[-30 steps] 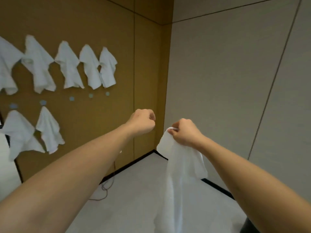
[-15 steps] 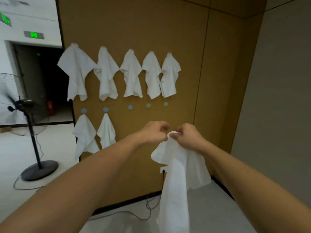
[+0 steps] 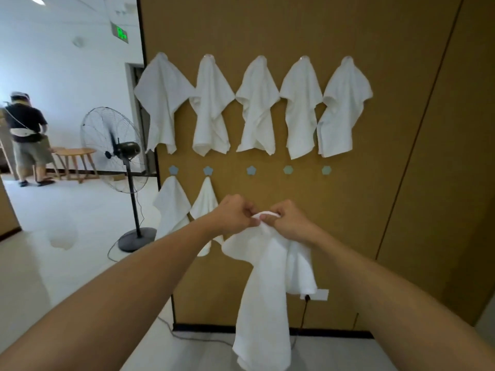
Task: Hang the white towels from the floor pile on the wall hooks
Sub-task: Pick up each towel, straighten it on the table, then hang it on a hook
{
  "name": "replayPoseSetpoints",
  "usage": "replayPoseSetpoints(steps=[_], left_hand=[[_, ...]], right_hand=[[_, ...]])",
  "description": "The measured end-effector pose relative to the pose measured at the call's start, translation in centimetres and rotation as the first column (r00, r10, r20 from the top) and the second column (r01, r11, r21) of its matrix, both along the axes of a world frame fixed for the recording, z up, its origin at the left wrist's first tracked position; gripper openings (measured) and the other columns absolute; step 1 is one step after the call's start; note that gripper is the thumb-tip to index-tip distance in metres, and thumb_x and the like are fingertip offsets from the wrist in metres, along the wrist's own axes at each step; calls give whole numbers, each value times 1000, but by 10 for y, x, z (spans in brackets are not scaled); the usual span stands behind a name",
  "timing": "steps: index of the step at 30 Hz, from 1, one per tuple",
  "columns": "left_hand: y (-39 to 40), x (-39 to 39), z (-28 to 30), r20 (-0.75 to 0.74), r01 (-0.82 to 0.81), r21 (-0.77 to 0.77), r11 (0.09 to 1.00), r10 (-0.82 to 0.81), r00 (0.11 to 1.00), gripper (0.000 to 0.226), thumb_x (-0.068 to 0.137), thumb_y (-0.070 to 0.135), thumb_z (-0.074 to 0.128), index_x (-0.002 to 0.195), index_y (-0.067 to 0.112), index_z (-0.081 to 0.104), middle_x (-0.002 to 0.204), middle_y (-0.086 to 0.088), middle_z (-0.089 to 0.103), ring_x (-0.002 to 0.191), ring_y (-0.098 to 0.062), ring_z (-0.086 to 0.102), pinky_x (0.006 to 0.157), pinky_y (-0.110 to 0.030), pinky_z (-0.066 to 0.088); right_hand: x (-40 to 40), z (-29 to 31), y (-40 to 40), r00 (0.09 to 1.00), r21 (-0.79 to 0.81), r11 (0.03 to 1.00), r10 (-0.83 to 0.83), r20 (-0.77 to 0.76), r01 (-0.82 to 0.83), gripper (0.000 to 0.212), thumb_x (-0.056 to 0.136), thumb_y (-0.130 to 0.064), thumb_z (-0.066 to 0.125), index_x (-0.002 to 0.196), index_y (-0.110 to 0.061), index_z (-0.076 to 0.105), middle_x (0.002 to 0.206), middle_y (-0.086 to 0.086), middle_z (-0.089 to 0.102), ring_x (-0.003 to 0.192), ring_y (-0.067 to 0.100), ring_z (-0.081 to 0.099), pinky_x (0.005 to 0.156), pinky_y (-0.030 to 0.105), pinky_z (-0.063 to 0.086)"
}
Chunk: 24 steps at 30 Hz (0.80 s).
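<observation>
Five towels (image 3: 257,108) hang above the hooks (image 3: 251,170); a fan (image 3: 115,145) stands left of the wall (image 3: 388,183).

Both bare forearms stretch forward from the lower corners and meet just below the middle of the frame. The left hand (image 3: 235,214) is curled, thumb and fingertips pinching the small loop of the white cloth towel (image 3: 270,279). The right hand (image 3: 288,222) sits just beside it, knuckles up, fingers curled round the same bunched top edge. Wrists level, hands nearly touching.
</observation>
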<state>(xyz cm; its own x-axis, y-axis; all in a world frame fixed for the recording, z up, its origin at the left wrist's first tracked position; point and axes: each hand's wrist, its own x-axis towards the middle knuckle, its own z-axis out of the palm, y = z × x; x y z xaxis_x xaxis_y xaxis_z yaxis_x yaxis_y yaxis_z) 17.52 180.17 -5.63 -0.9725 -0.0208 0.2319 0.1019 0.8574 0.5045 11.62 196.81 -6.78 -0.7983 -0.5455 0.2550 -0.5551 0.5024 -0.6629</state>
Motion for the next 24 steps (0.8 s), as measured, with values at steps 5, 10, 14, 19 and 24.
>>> replayPoseSetpoints(steps=[5,10,14,19,24], left_hand=[[-17,-67,-21,70,-121,215,969,108,992,18,94,25,57,84,14,67,88,-3,65,84,-18,59,77,-33,48],[-39,-158,-46,25,-144,349,926,144,989,21,98,25,50,84,18,63,89,-1,64,87,-19,59,74,-30,44],[-77,-242,-59,19,-142,360,922,145,989,21,99,25,48,81,26,58,93,-2,62,90,-20,57,81,-34,45],[-138,-331,-85,51,-164,346,924,156,986,23,102,23,44,83,24,57,92,0,61,88,-16,56,78,-30,41],[-186,-409,-95,91,-216,348,912,196,976,23,102,29,46,95,17,63,100,-4,64,97,-23,59,87,-33,46]], right_hand=[[-74,-21,-17,994,-42,999,9,107,-5,32,95,-34,61,70,-13,60,66,-3,51,60,10,46,57,27,35],[-164,-37,-49,979,-120,991,-26,204,52,31,93,-34,63,67,-18,61,70,-3,61,65,12,57,62,27,43],[-247,-49,-82,969,-93,990,-77,236,102,33,89,-38,69,68,-15,60,69,-4,62,64,11,59,61,25,46],[-342,-76,-128,943,5,990,-136,305,142,32,91,-41,65,90,-10,70,87,4,71,81,19,67,76,31,55],[-410,-92,-179,954,6,961,-274,123,276,29,93,-43,63,93,-16,74,75,-3,65,72,13,60,68,23,47]])
